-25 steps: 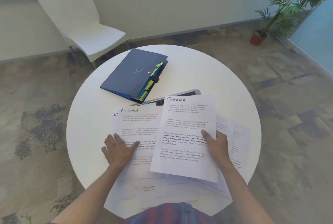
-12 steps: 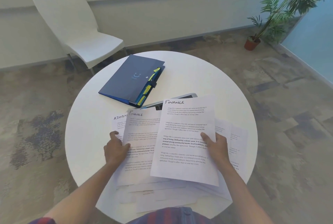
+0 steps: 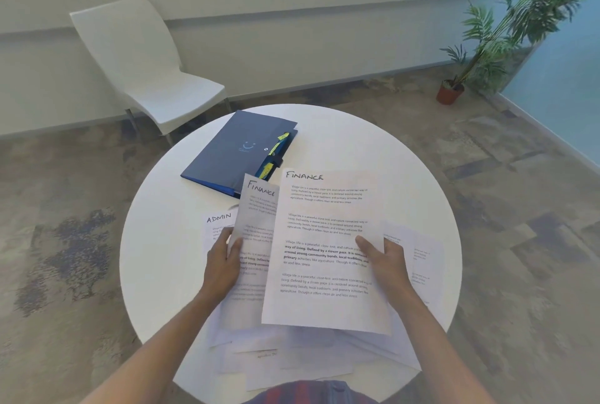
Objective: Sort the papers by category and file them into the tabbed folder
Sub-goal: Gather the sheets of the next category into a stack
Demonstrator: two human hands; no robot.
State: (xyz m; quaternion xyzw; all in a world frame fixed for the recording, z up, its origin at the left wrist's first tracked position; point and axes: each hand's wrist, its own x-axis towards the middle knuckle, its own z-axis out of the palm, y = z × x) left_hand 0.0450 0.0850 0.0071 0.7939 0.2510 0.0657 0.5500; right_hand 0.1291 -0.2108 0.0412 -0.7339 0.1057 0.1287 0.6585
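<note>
A round white table point(image 3: 162, 241) carries a dark blue tabbed folder point(image 3: 233, 150), closed, with yellow tabs along its right edge. My right hand point(image 3: 386, 260) grips a sheet headed FINANCE point(image 3: 324, 241), held above the table. My left hand point(image 3: 222, 265) pinches the left edge of a second FINANCE sheet point(image 3: 256, 225), lifted and partly tucked behind the first. An ADMIN sheet point(image 3: 217, 221) lies flat on the table under my left hand. Several more loose papers point(image 3: 292, 358) are spread beneath, near the front edge.
A white chair point(image 3: 146, 62) stands behind the table at the left. A potted plant point(image 3: 480, 56) stands on the floor at the right by a blue wall. More papers point(image 3: 418, 260) lie on the table's right side.
My left hand went from resting flat on the second FINANCE sheet to pinching its edge and lifting it toward the sheet in my right hand, uncovering the ADMIN sheet.
</note>
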